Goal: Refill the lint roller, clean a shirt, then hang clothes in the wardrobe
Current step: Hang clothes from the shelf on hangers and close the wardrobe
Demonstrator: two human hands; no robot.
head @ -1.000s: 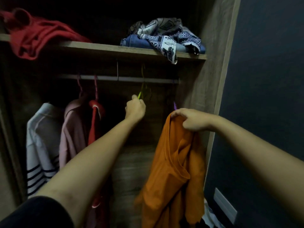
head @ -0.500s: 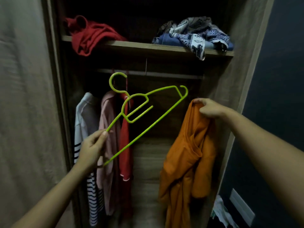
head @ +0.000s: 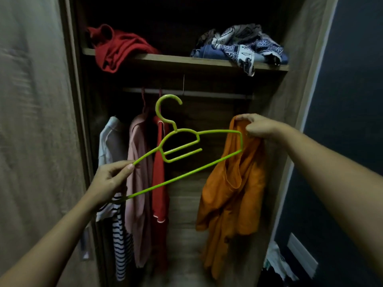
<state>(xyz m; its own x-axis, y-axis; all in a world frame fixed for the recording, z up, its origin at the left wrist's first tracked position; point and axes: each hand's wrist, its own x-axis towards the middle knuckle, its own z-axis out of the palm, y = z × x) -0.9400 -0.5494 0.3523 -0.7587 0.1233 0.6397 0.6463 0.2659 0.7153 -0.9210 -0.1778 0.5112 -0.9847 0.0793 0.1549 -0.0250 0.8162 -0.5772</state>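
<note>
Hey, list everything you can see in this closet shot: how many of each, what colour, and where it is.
hanger: one, lime green, off the rail, held out in front of the hung clothes
shirt: one, orange, dangling right of the hung clothes
striped top: one, white with black stripes, leftmost on the rail
pink garment: one, pink, middle on the rail
red hung garment: one, red, right of the pink one
rail: one, pale metal, under the shelf
shelf: one, wood, across the top
crumpled garment: one, red, shelf's left end
clothes pile: one, blue with patterned cloth, shelf's right end
left hand: one, pinches the hanger's end
right hand: one, grips the shirt's top
</note>
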